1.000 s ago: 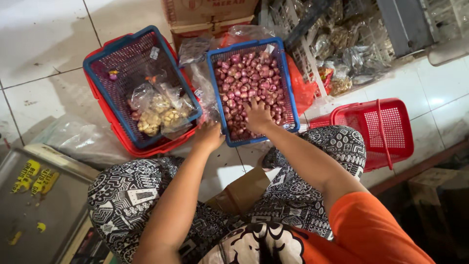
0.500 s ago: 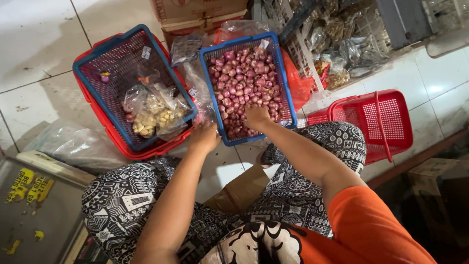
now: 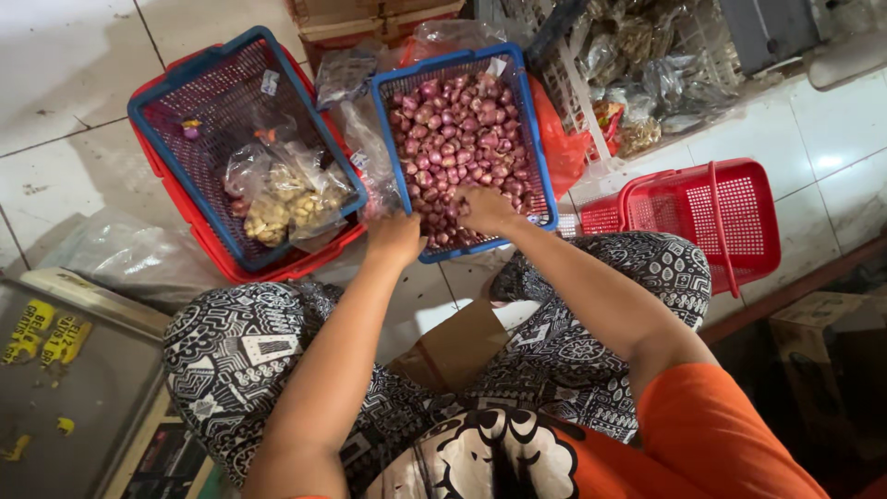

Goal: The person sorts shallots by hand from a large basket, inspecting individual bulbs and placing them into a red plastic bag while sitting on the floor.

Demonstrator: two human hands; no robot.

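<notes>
The right hand (image 3: 485, 209) lay curled, fingers down among the shallots (image 3: 460, 152), touching them; whether it gripped any could not be told. The left hand (image 3: 395, 237) was closed at the near left corner of the shallot basket (image 3: 539, 148), its grip hidden. The shallots filled that basket, directly ahead of both hands. Two blue baskets were counted; the second (image 3: 189, 162) held bagged produce (image 3: 282, 199). One red basket (image 3: 716, 217) stood apart, right.

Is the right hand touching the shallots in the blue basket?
Touching. In the head view, the right hand lies directly on the pile of shallots at the near end of the blue basket, with no gap visible between them.
</notes>
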